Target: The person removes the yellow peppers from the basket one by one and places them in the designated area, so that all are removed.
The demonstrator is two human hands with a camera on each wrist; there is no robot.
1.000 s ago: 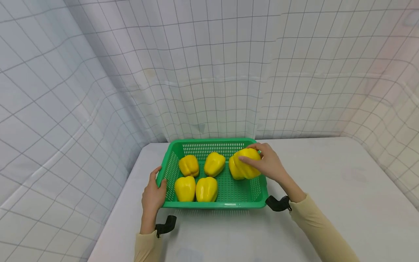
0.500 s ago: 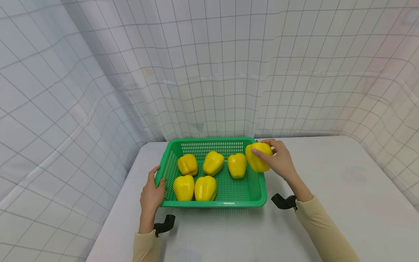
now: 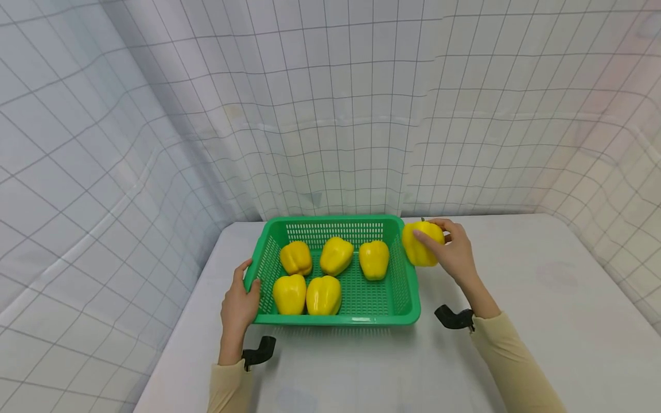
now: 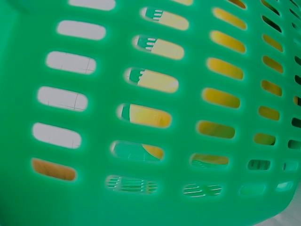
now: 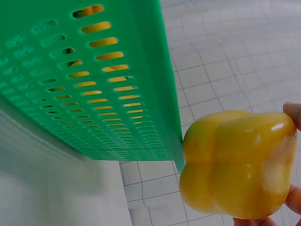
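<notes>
A green slotted plastic basket stands on the white table, with several yellow bell peppers lying in it. My left hand grips the basket's left rim, thumb inside. In the left wrist view the slotted basket wall fills the frame, yellow showing through its holes. At the basket's right rim, my right hand holds another yellow bell pepper between thumb and fingers, stem up. From the right wrist, that bell pepper appears right at the basket's outer edge, with fingertips along its far side.
White table surface extends to the right of the basket and in front of it. Behind and to the left hang white curtains with a dark grid. A black wrist mount sits on the right forearm, another on the left.
My right hand has moved right with its bell pepper, from inside the basket out to the right rim. A pepper it overlapped before now shows whole. The left hand stays on the rim.
</notes>
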